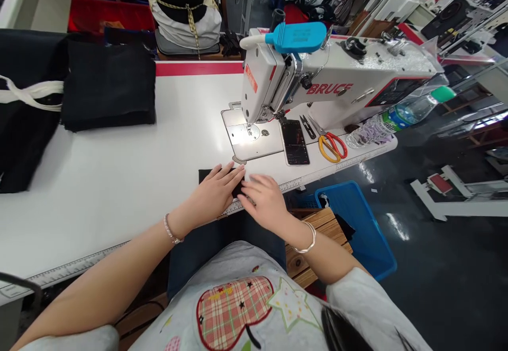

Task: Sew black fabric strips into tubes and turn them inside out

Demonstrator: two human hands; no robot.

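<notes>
A small black fabric piece [205, 174] lies at the front edge of the white table [159, 165]. My left hand [215, 189] rests flat on it with fingers stretched out, covering much of the cloth. At the fabric's right end is my right hand [262, 197], its fingers slightly bent and apart, the fingertips close to those of my left hand. Just beyond both hands stands the white sewing machine [329, 70], with its metal needle plate [254, 142] bare of cloth.
Folded black fabric [109, 83] lies at the left. Right of the needle plate are a phone [295, 142], black snips [308, 127], scissors [332, 146] and a bottle [400, 117]. A blue basket [363, 229] stands on the floor beside a wooden stool [321, 234].
</notes>
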